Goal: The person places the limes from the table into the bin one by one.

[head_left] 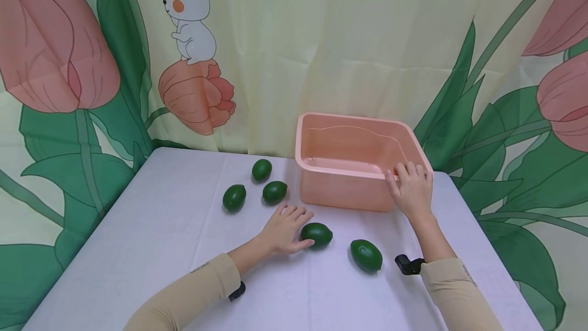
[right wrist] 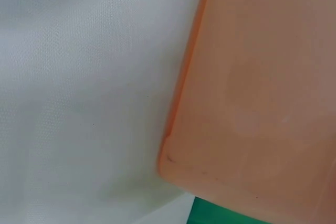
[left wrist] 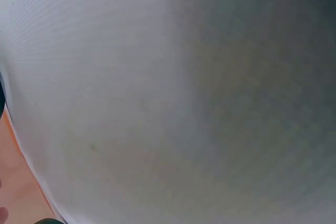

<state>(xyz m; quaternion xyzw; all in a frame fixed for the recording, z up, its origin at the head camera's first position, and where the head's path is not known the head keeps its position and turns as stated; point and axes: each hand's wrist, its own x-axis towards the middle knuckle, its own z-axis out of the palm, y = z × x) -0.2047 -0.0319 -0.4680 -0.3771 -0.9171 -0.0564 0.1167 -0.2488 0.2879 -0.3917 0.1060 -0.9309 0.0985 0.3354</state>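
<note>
Count five green limes [head_left: 366,256], glossy, smooth and oval with small pointed ends: three grouped left of one pink bin [head_left: 346,188], two lying nearer the front, all on one finely woven white cloth [head_left: 138,208]. See left hand [head_left: 284,230] with fingers extended and spread around one front lime [head_left: 320,234], thumb overlapping its edge; cannot tell about firm contact. See right hand [head_left: 412,188] with fingers curled over the bin's near right rim, gripping it. Note rounded corners and smooth, plastic-looking walls on the bin. Find behind it one creased backdrop [head_left: 367,29], printed with tulips [head_left: 59,40] and one white rabbit [head_left: 193,14]
</note>
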